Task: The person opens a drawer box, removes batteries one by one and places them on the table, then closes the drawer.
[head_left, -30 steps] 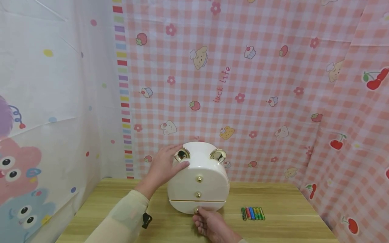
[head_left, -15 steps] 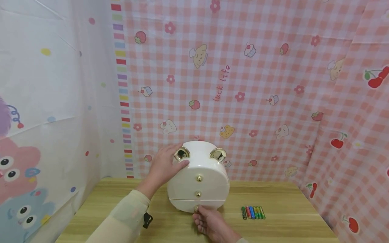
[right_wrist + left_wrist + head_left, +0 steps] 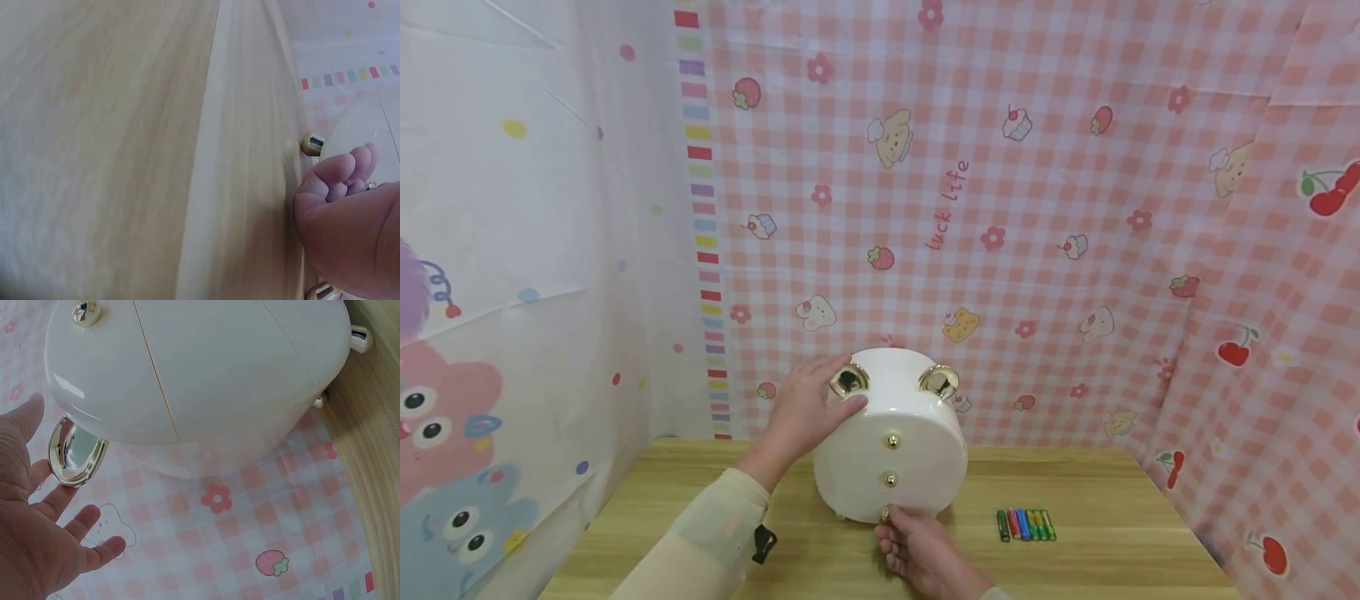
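A white rounded storage box with gold ears and gold drawer knobs stands on the table, its front panels flush. My left hand rests at the box's upper left around the left gold ear, fingers spread and fairly straight. Down at the front, my right hand has its thumb and curled fingers at the lowest knob, pinching it; that knob is mostly hidden by the fingers. The middle knob and upper knob show above it.
Several small coloured cylinders, like batteries, lie in a row on the wooden table right of the box. Patterned cloth hangs behind and at both sides. A black buckle hangs by the left sleeve.
The bottom drawer has slid inward, and the gap above it has gone. My right hand has stayed at its knob; the left hand keeps its place on the box.
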The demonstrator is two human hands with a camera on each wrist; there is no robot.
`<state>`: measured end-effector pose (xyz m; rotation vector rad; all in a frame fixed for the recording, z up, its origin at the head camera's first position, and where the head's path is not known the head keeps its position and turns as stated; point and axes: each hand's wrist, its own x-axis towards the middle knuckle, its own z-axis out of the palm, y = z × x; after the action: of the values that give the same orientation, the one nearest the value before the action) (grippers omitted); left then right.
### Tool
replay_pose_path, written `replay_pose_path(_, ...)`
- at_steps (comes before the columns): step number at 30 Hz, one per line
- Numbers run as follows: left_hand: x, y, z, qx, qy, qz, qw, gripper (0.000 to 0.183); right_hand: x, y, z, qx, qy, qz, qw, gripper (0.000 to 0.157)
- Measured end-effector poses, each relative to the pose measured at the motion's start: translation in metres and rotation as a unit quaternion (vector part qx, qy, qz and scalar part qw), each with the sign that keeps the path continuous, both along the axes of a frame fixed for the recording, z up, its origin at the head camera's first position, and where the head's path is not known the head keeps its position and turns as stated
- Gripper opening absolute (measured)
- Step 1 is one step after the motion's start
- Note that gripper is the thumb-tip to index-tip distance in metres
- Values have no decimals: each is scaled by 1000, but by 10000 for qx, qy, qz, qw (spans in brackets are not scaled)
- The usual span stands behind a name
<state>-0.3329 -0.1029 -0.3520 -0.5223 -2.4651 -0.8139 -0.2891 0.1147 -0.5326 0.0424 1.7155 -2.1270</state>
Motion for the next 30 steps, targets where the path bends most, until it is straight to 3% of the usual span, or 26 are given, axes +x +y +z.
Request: replay_pose_path(30,-5,-4,-4,-133,33,29,9999,75,5,5,-3,-99,-352,-92,9993,33)
